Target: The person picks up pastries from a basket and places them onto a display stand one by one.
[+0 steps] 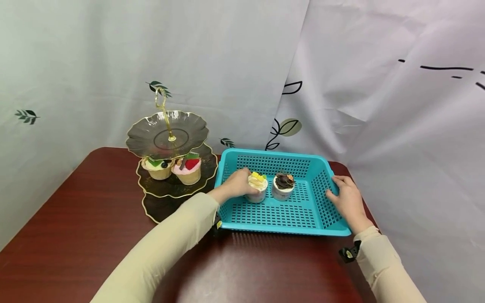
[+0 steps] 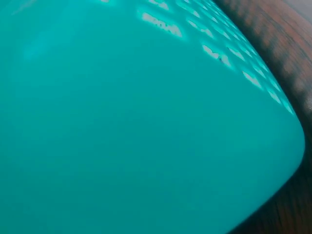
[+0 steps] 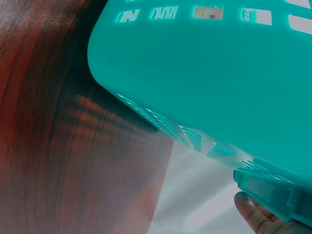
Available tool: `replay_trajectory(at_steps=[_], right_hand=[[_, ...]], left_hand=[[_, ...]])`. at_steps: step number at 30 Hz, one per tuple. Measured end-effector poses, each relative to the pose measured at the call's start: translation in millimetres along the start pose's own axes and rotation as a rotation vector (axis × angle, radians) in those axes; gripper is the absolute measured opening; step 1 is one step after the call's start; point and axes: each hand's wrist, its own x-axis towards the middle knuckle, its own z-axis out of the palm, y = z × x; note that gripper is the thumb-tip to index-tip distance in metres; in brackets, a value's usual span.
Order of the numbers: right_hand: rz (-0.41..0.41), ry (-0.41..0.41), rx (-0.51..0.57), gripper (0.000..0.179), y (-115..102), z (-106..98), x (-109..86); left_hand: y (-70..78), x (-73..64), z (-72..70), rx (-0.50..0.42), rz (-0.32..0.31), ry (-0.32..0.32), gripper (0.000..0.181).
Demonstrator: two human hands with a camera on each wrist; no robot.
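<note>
Inside the turquoise plastic basket (image 1: 265,229) stand two cupcakes in pale cups. My left hand (image 1: 238,184) reaches over the basket's left side and grips the cupcake with yellow topping (image 1: 257,190). Just right of it sits a cupcake with dark chocolate topping (image 1: 283,187), untouched. At the basket's right rim, my right hand (image 1: 347,200) holds the edge, thumb on the inner side and fingers outside. The right wrist view shows its fingers (image 3: 251,212) at the rim. Only the basket wall (image 2: 146,122) and some table fill the left wrist view; the left hand is hidden there.
A tiered dark stand (image 1: 147,143) with gold edges and a ring handle is left of the basket. On its middle tier are a green-topped cupcake (image 1: 159,170) and a pink one with a red topping (image 1: 188,171). A pale curtain (image 1: 242,63) hangs behind the reddish-brown table (image 1: 75,219).
</note>
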Motion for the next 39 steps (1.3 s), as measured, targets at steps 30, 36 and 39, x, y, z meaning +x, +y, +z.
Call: replay_trajectory(at_steps=[30,36,39], right_hand=[[0.033,-0.054,0.008,0.052,-1,1,-0.2],[0.029,-0.043,0.007,0.052,-1,2,-0.5],[0.029,-0.041,0.007,0.052,-1,1,0.4]], left_hand=[[2.2,-19.1,-2.7,-0.156,0.05,0.082,0.063],[4.4,-27.5,-3.8,-0.189,0.074,0.101,0.062],[6.2,-31.1,-5.7,-0.212,0.091,0.114,0.063]])
